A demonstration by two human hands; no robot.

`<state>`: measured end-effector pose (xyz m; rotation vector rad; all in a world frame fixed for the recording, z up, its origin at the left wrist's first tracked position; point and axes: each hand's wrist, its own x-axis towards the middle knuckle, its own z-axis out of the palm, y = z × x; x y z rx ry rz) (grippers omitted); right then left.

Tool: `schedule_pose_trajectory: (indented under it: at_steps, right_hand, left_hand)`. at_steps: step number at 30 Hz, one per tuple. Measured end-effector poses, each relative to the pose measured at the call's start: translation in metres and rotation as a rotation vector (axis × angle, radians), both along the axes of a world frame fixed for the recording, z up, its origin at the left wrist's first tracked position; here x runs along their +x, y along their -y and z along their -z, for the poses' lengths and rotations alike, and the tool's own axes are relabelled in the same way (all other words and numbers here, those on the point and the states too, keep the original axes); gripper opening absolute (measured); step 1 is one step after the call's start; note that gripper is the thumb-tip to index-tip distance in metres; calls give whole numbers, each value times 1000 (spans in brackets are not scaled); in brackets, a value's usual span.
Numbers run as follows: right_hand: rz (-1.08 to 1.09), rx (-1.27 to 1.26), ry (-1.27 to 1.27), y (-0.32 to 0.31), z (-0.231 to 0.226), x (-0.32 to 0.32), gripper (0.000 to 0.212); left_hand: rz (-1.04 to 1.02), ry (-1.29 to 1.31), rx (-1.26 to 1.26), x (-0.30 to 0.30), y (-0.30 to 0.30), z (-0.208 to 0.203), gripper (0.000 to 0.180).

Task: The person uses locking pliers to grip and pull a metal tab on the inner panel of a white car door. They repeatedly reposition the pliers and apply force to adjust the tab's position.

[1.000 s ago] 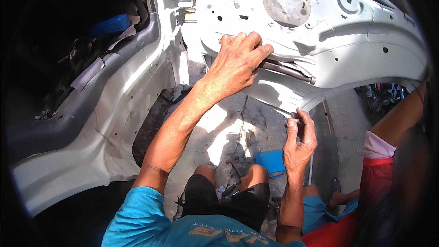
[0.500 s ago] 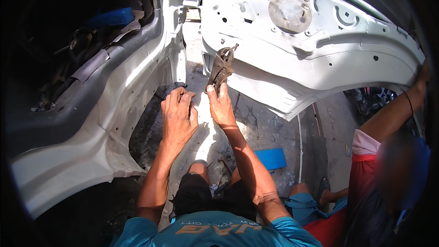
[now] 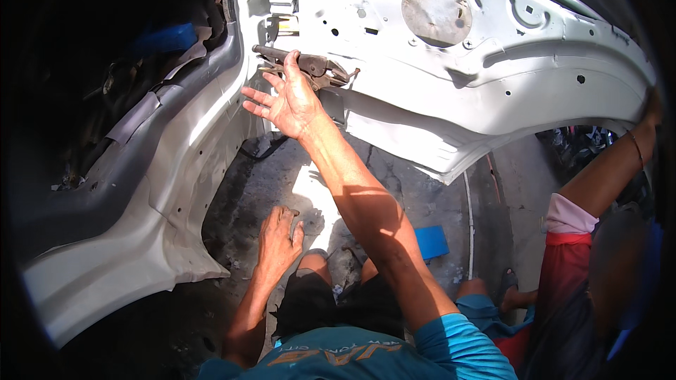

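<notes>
My right hand (image 3: 292, 107) reaches up to the gap between the white car body (image 3: 186, 137) and the white door (image 3: 401, 91). It holds rusty locking pliers (image 3: 315, 67) between thumb and index finger, the other fingers stretched out to the left. The pliers lie almost level, jaws to the right at the door's lower corner and handles toward the door post. Whether the jaws touch the door, I cannot tell. Low in front of my knees, my left hand (image 3: 278, 245) hangs with nothing visible in it, its fingers loosely bent and the thumb apart.
A blue flat object (image 3: 431, 242) lies on the concrete floor right of my legs. At the right, another person in red (image 3: 569, 260) sits low with one arm raised to the door edge (image 3: 651, 109). A pale pipe or strip (image 3: 470, 225) runs along the floor.
My right hand has moved up and left, turning the locking pliers from nearly upright to nearly level. My left hand has dropped back toward my knees.
</notes>
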<state>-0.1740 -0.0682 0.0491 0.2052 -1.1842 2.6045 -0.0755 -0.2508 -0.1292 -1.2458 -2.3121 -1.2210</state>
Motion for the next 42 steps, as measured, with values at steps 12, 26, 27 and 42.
schedule_pose_trajectory:
  at_steps: [12,26,27,42]
  right_hand:
    - [-78,-97,-468,-3,-93,29,128]
    - [1492,2476,-118,-47,-119,187,28]
    - [1513,2542,60,-41,-112,191,30]
    - [491,972,493,-16,99,52,60]
  left_hand:
    - [84,27,-239,24,-9,45,25]
    - [254,355,372,-30,-120,-76,31]
    - [264,352,364,-31,-120,-74,31]
    - [15,650,-71,0,-35,189,35]
